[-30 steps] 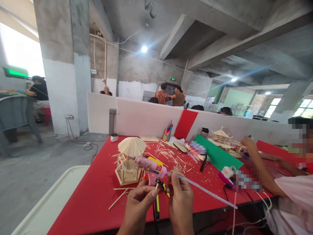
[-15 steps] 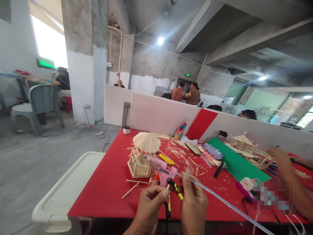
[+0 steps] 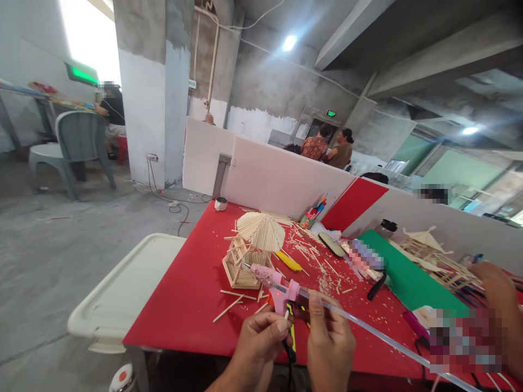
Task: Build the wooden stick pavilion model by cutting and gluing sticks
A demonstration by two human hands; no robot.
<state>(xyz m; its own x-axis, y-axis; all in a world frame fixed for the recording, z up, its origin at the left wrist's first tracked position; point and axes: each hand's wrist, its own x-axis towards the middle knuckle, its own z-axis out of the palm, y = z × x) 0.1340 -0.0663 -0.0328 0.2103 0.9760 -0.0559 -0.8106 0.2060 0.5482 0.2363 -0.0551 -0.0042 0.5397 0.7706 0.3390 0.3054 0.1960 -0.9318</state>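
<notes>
Between finger and thumb of my left hand (image 3: 261,343) is a short wooden stick (image 3: 286,314). My right hand (image 3: 329,337) pinches the long clear glue stick (image 3: 368,325), which runs into the back of a pink glue gun (image 3: 280,288) with a small red light on. The gun's nozzle points left, in front of a small hexagonal stick frame (image 3: 241,269). A cone-shaped stick roof (image 3: 261,231) sits at the frame's upper right. Black and yellow pliers (image 3: 292,332) show partly behind my hands.
Loose sticks and scraps lie on the red table (image 3: 175,305). Behind are a yellow tool (image 3: 289,261), a pen cup (image 3: 307,219) and a tape roll (image 3: 221,203). To the right are a green board (image 3: 412,277), another stick model (image 3: 429,250) and another person's arm (image 3: 496,294).
The view has shifted, so the table items appear a little further right. Both hands keep their grips. The other person's arm at the right has changed position.
</notes>
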